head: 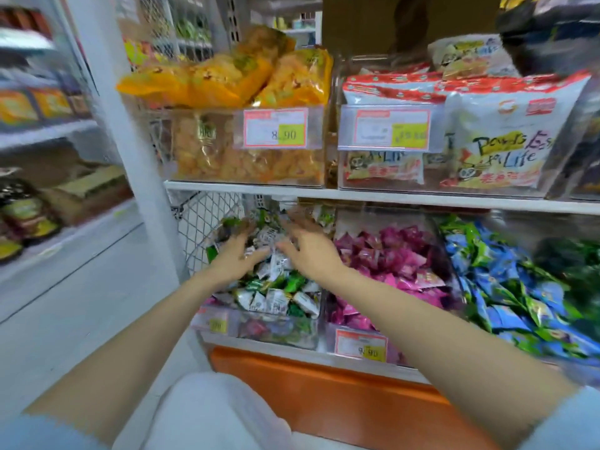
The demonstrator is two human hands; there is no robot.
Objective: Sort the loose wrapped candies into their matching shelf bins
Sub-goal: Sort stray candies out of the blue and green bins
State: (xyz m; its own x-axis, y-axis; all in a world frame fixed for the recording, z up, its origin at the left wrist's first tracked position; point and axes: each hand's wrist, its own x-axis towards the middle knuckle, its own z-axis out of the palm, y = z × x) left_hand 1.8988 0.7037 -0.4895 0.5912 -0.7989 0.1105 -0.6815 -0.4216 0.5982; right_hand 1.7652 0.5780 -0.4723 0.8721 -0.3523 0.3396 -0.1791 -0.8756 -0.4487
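A clear bin (311, 319) on the lower shelf holds a heap of green and white wrapped candies (276, 287). Both my hands reach into it. My left hand (235, 254) lies on the candies at the left of the heap, fingers spread. My right hand (308, 246) hovers over the right side, fingers spread and blurred by motion; I cannot see a candy held in either hand. To the right stands a bin of pink wrapped candies (389, 258), then a bin of blue and green ones (506, 287).
The upper shelf (389, 194) carries clear bins of orange snack bags (246, 79) and white panda-print bags (487, 131), with price tags in front. A wire mesh panel (201, 228) closes the left end. An orange base (324, 384) runs below.
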